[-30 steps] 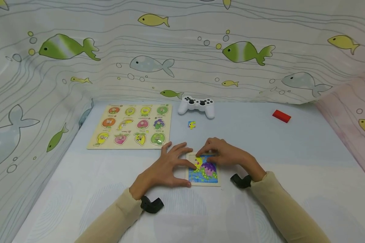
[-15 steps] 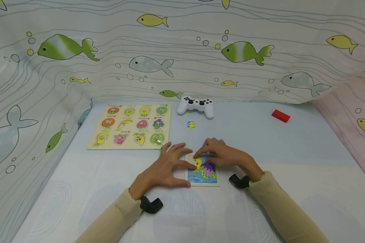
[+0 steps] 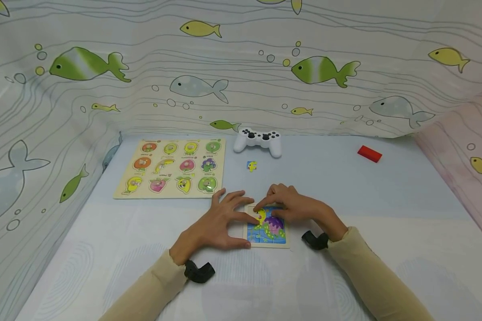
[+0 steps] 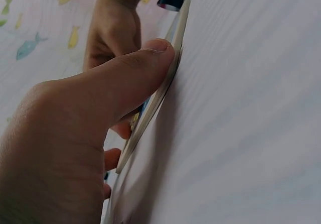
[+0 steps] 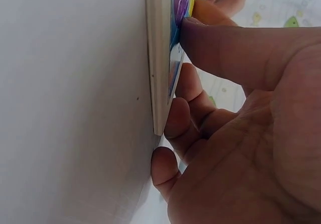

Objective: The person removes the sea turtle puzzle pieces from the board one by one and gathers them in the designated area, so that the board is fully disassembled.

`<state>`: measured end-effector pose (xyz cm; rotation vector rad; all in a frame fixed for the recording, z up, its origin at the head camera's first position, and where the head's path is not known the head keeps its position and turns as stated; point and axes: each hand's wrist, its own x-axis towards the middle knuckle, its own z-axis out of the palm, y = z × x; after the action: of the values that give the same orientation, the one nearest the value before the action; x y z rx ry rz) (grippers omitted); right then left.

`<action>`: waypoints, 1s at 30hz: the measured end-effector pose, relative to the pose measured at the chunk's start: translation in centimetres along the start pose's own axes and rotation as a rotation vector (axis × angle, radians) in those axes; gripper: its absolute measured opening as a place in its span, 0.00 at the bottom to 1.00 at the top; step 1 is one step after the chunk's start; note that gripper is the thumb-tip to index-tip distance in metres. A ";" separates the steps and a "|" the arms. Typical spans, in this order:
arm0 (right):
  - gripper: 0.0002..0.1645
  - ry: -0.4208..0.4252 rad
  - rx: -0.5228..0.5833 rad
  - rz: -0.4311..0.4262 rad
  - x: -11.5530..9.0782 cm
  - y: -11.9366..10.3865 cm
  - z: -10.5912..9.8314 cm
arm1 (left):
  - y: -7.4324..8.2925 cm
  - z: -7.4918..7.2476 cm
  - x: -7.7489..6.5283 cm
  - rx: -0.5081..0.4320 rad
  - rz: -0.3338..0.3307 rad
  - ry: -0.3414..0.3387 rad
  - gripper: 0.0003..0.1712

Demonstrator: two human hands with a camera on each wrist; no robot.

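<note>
Left hand (image 3: 221,220) spread wide, thumb against the pale wooden edge of a small square puzzle (image 3: 271,231), mid-table between the hands! Right hand (image 3: 293,204) bent at the fingers, thumb tip on the bright interlocking picture; whether it's pinching anything, can't tell. Beyond sits a lobed yellow-and-blue piece (image 3: 251,166), then a smooth, rounded white controller (image 3: 258,143). Fingers mask part of the puzzle's far edge; the left wrist view catches it nearly edge-on, its face barely showing, and both sleeves (image 3: 144,287) run out of frame.
</note>
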<state>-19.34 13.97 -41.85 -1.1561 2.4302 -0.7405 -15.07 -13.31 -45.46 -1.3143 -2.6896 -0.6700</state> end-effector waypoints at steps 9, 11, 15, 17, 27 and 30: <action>0.27 -0.004 0.031 0.001 0.0 -0.2 -0.1 | -0.1 0.1 -0.1 -0.011 -0.015 -0.012 0.30; 0.27 -0.001 0.036 0.002 0.0 -0.2 0.0 | -0.1 0.1 -0.1 -0.019 -0.014 -0.010 0.30; 0.26 0.005 0.039 0.010 0.0 -0.1 0.0 | -0.1 0.1 -0.1 -0.020 -0.013 -0.007 0.30; 0.26 0.004 0.039 0.014 0.0 -0.2 0.0 | -0.1 0.1 -0.1 -0.018 -0.012 -0.008 0.30; 0.26 0.002 0.035 0.006 0.1 -0.2 0.1 | 0.0 0.2 -0.2 -0.004 -0.009 -0.008 0.29; 0.26 0.003 0.034 0.004 0.1 -0.1 0.1 | 0.0 0.1 -0.1 -0.009 -0.007 -0.006 0.29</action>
<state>-19.25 13.82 -41.86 -1.1374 2.4127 -0.7798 -15.00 -13.37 -45.64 -1.3111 -2.7001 -0.6814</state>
